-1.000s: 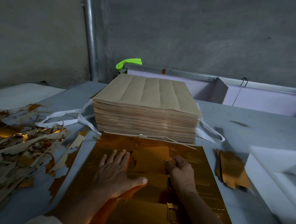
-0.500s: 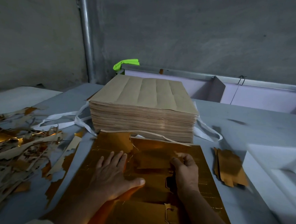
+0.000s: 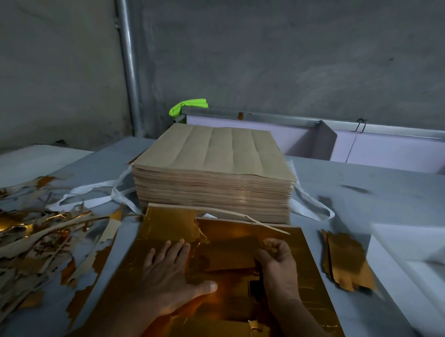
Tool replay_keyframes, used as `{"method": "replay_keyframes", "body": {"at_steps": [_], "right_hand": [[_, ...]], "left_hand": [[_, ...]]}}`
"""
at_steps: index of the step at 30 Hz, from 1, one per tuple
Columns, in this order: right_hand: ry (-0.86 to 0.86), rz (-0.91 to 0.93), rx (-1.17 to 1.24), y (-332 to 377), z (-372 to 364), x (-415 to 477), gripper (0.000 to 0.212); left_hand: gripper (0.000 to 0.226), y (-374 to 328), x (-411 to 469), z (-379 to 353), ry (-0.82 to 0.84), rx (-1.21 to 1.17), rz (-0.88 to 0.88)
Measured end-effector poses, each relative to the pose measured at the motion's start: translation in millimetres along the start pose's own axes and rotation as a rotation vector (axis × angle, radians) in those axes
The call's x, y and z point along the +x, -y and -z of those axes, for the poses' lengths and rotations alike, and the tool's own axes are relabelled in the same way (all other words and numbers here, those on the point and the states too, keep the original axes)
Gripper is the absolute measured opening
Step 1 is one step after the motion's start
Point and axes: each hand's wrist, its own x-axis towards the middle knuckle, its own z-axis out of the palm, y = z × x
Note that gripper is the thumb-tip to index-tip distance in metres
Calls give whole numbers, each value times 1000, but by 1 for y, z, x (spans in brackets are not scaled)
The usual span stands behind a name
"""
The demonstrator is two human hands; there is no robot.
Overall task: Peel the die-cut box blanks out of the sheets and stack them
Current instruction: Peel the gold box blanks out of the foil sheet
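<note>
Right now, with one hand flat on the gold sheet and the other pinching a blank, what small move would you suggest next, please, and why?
Probably peel the blank up and rightward with the right hand: its far edge looks lifted while the rest seems attached, and the left hand lies flat on the gold sheet, pinning it.
</note>
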Motion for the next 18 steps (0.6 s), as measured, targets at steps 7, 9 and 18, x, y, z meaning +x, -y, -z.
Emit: {"method": "replay_keyframes", "body": {"at_steps": [7,9,18], "right_hand": [[-8,-5,-30,0,-2,1,18],[-17,1,-35,0,-2,2,19],[-17,-5,-55,1,-1,2,16]], "left_hand": [[91,-5,12,14,-343,-70,-51],[85,-4,20,15,-317,-109,-100],[51,-3,41,-1,-141,-64,-157]]}}
